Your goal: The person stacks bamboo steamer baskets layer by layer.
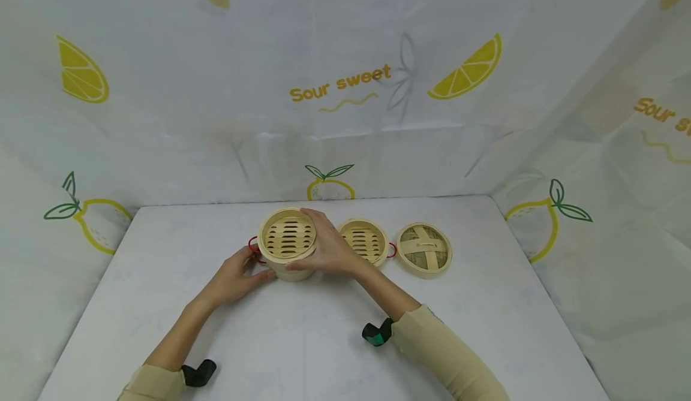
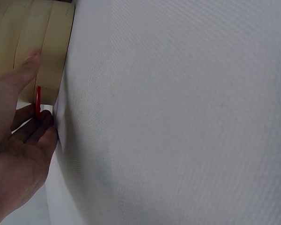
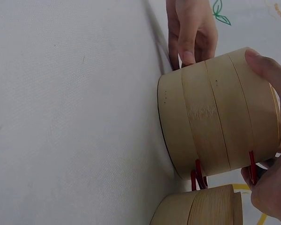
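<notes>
Left hand (image 1: 232, 281): we grip the bamboo steamer stack (image 1: 293, 273) low, beside a red handle (image 2: 38, 99) | Right hand (image 1: 330, 249): we grip its top tier (image 3: 260, 112) | Stack: on white table (image 1: 302, 335), left of second steamer (image 1: 364, 241) | Lid (image 1: 424, 250): right of that steamer | Behind table: we see lemon-print sheet (image 1: 259, 119)

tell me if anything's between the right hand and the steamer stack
Nothing visible is: the right hand grips the upper part of the steamer stack directly. The other steamer stands beside the stack, not in between.
</notes>
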